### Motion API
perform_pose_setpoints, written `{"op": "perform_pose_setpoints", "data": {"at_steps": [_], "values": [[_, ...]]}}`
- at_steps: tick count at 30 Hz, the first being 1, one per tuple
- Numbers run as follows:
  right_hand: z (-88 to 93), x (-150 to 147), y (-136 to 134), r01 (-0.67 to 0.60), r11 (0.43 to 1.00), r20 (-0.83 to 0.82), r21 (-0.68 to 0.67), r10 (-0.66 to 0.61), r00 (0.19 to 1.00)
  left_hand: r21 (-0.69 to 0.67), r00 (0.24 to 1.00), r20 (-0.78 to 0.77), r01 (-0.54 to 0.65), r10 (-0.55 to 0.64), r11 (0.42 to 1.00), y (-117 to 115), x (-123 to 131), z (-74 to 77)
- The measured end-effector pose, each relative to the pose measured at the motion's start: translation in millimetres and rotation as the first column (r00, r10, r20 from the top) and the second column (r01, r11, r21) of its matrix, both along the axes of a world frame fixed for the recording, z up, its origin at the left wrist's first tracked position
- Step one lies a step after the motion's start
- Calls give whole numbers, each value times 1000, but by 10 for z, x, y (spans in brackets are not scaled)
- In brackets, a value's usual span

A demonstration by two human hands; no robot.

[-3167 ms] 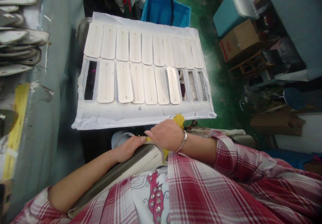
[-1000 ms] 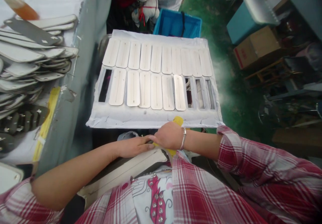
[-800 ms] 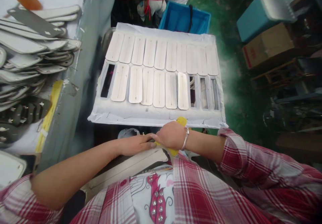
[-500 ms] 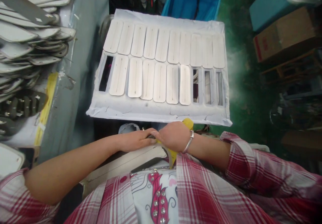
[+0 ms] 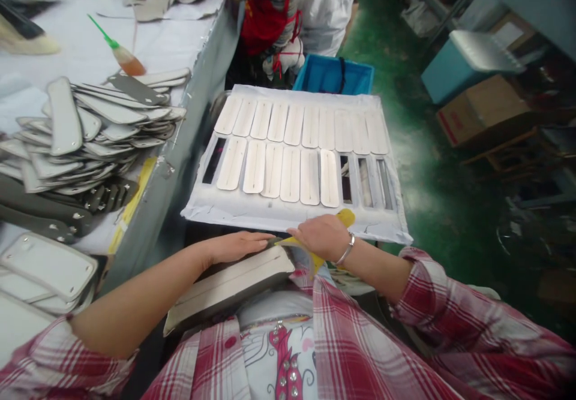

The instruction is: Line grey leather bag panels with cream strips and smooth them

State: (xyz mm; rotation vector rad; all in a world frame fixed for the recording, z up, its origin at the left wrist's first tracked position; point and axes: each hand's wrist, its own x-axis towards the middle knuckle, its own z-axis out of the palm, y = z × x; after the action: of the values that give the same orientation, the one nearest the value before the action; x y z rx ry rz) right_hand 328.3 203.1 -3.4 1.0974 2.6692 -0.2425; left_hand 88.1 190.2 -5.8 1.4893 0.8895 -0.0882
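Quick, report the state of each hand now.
Left hand: open, flat on the long white panel.
Right hand: closed around a yellow object.

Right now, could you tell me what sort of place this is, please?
Probably a factory workshop: stacked cut pieces on the workbench, a rack of identical white pieces, and an aproned co-worker.

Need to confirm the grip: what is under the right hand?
A yellow tool pokes out on both sides of the right hand, over the end of the long pale flat panel. Its middle is hidden by the hand.
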Motion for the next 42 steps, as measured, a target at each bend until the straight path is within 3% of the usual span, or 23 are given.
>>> {"op": "perform_pose_setpoints", "data": {"at_steps": [5, 8, 10, 12, 14, 18, 22, 24, 27, 28, 29, 32, 34, 37, 42], "values": [[101, -97, 88, 78, 995, -33, 63, -76, 997, 68, 996, 81, 29, -34, 997, 38, 48, 86], [81, 14, 52, 254, 967, -46, 24, -253, 966, 246, 996, -70, 62, -46, 967, -101, 120, 149], [-27, 135, -59, 389, 916, -15, -94, -392, 920, 400, 975, -220, 103, -14, 910, -258, 212, 154], [-190, 256, -248, 462, 838, -2, -290, -484, 875, 526, 939, -338, 134, 62, 840, -414, 336, 128], [-361, 357, -491, 465, 713, -46, -524, -569, 821, 606, 902, -408, 151, 143, 781, -526, 466, 86], [-565, 541, -948, 339, 501, -84, -797, -647, 758, 674, 851, -469, 174, 234, 718, -598, 650, 33], [-560, 756, -1142, 88, 344, -186, -935, -685, 705, 708, 800, -522, 213, 297, 673, -635, 733, 40], [-505, 828, -1133, 15, 371, -254, -929, -663, 704, 736, 784, -527, 226, 329, 638, -673, 760, 41], [-398, 830, -1043, 42, 528, -321, -848, -575, 752, 790, 780, -500, 233, 376, 567, -740, 784, 21], [-366, 803, -1004, 50, 540, -323, -840, -573, 753, 808, 783, -485, 230, 389, 543, -763, 788, 10], [-339, 765, -963, 50, 515, -313, -856, -592, 743, 823, 788, -469, 226, 400, 521, -786, 790, -4], [-299, 612, -835, 6, 351, -242, -936, -658, 713, 863, 800, -417, 199, 432, 464, -847, 788, -46], [-293, 512, -742, -17, 308, -221, -951, -640, 736, 884, 808, -382, 180, 448, 431, -878, 781, -72], [-269, 407, -597, -26, 335, -225, -942, -571, 790, 904, 826, -338, 153, 450, 398, -905, 763, -96], [-172, 324, -419, -14, 416, -216, -909, -442, 870, 906, 851, -301, 115, 430, 406, -900, 726, -111]]}}
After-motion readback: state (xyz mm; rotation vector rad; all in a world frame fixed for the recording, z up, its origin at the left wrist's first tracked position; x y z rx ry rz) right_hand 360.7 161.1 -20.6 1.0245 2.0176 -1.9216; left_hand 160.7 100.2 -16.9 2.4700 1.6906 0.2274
